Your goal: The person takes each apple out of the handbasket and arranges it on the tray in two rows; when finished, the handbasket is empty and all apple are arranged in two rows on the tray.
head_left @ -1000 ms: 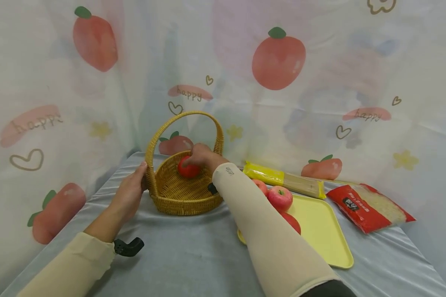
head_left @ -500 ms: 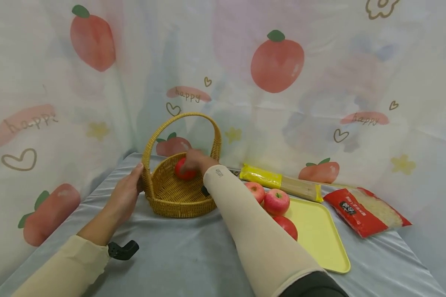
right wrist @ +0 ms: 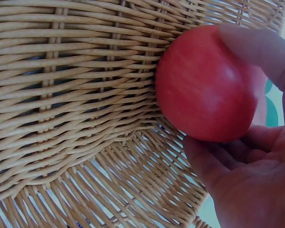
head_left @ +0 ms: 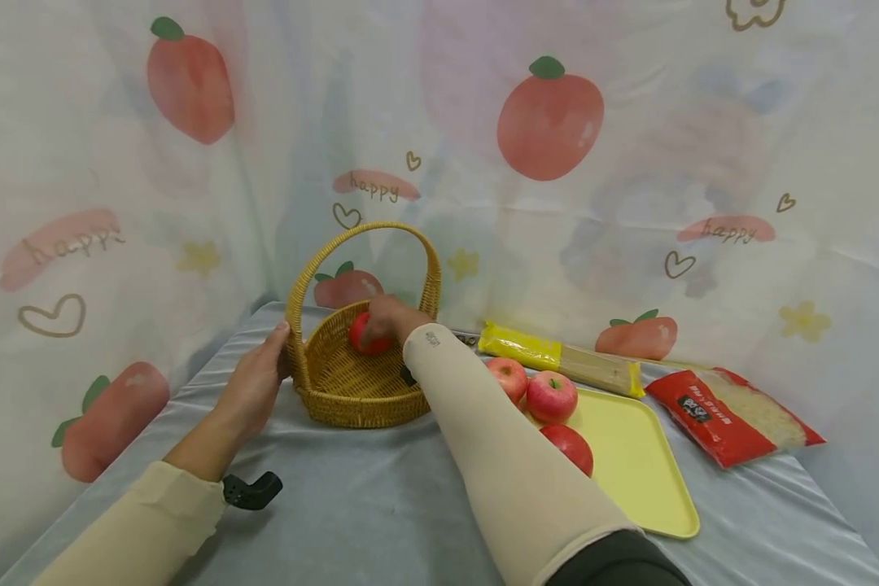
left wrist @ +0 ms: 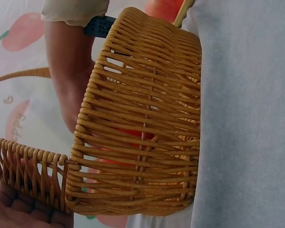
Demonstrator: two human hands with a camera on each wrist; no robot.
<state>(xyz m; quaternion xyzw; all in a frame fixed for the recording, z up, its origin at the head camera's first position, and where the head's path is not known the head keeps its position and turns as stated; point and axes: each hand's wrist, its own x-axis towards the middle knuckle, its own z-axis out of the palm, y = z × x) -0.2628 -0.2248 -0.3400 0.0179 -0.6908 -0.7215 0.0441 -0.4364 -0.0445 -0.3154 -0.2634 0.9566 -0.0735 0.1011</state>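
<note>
A golden wicker basket (head_left: 366,411) with a tall hoop handle stands on the cloth. My left hand (head_left: 252,382) holds the foot of that handle on the left side. Its fingers (left wrist: 19,209) lie partly hidden behind the handle's weave in the left wrist view. Down inside the basket, my right hand (head_left: 391,317) grips a red apple (right wrist: 206,85), thumb on one side and fingers on the other. The apple sits right at the woven base near the back wall. Through the basket's side in the left wrist view, bits of red show.
Right of the basket, a yellow tray (head_left: 652,464) bears several apples (head_left: 552,396), partly covered by my right sleeve. Behind it lies a long yellow packet of noodles (head_left: 557,358). A red-and-clear bag (head_left: 732,415) rests farther right. A printed curtain (head_left: 469,106) closes off the back.
My right hand has lowered slightly into the basket with the apple, and the right forearm has shifted a little left. My left hand keeps its place at the handle.
</note>
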